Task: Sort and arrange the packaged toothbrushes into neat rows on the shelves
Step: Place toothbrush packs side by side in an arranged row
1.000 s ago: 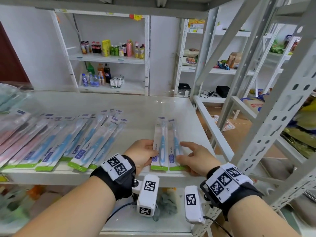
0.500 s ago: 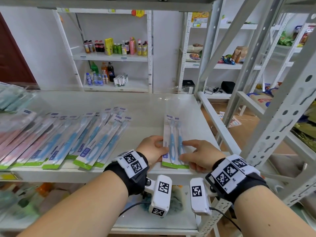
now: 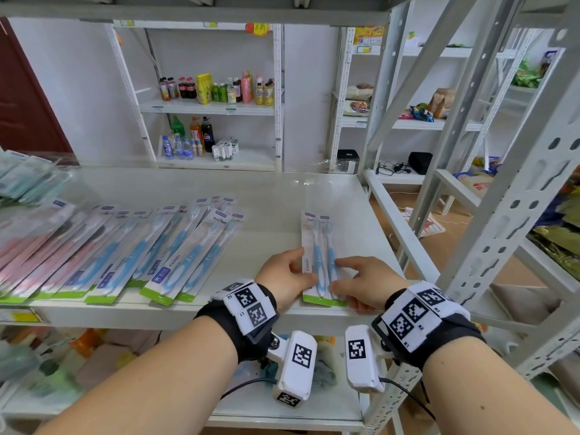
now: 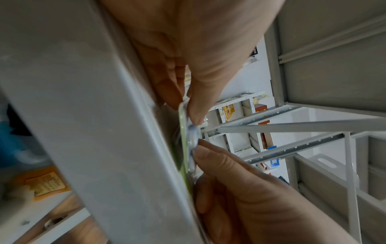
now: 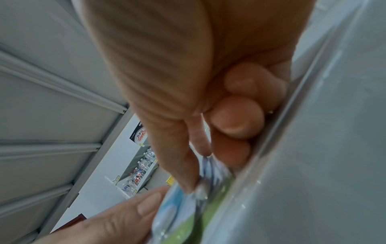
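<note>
blue toothbrush packs, two side by side, flat on grey metal shelf, at about 5 o'clock of the shelf top, green bottom ends at the front lip. left hand pinching left edge of the pair, thumb on top. right hand pinching right edge, index finger laid over the blister. pair roughly square to the shelf front, well apart from the fanned row of blue packs at 8 o'clock, pink packs further toward 9. greenish packs piled at 10 o'clock, blurred. fanned row skewed, overlapping, not neat yet. judged early to mid task: one small straight pair set, big slanted batch left to square up.

left wrist view: left hand gripping green pack edge against the shelf lip, thumb tip on the clear blister; right hand at 5 o'clock touching the same edge.

right wrist view: right hand with index finger stretched onto the blister, other fingers curled under by the shelf lip; pack's green end at 6 o'clock; left hand thumb at 7 o'clock on the pack.
</note>
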{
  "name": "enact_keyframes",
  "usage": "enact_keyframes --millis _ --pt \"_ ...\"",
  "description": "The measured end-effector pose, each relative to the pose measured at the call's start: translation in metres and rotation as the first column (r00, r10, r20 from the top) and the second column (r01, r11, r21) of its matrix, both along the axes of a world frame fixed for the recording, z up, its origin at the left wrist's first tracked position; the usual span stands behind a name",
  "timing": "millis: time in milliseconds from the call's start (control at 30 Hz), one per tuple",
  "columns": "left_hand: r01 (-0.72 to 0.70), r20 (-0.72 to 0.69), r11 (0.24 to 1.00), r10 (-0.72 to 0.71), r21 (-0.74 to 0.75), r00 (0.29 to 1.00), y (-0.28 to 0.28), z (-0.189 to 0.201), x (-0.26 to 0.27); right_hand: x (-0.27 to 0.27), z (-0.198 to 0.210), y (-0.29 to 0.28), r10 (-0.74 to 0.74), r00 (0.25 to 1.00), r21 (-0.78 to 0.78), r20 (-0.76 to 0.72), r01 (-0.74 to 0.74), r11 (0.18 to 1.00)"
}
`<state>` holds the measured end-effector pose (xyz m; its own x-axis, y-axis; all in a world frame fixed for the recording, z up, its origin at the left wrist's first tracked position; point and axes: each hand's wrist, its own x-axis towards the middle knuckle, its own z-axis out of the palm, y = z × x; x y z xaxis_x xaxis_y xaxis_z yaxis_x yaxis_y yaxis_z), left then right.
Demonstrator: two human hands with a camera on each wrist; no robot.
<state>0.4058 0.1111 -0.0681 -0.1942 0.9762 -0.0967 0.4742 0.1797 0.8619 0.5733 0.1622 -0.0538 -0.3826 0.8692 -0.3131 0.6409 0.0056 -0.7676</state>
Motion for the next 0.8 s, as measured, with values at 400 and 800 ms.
enact_keyframes --millis 400,800 --pt "0.189 -0.266 0.964 -0.235 -0.187 0.935 0.012 0.021 0.004 -0.002 -0.001 0.001 -0.036 0.999 0.012 0.014 0.035 0.999" --pt "0.072 0.074 0.994 -0.067 -0.077 0.995 -0.007 0.027 -0.028 -0.006 0.018 -0.006 -0.195 0.975 -0.009 -0.109 0.196 0.981"
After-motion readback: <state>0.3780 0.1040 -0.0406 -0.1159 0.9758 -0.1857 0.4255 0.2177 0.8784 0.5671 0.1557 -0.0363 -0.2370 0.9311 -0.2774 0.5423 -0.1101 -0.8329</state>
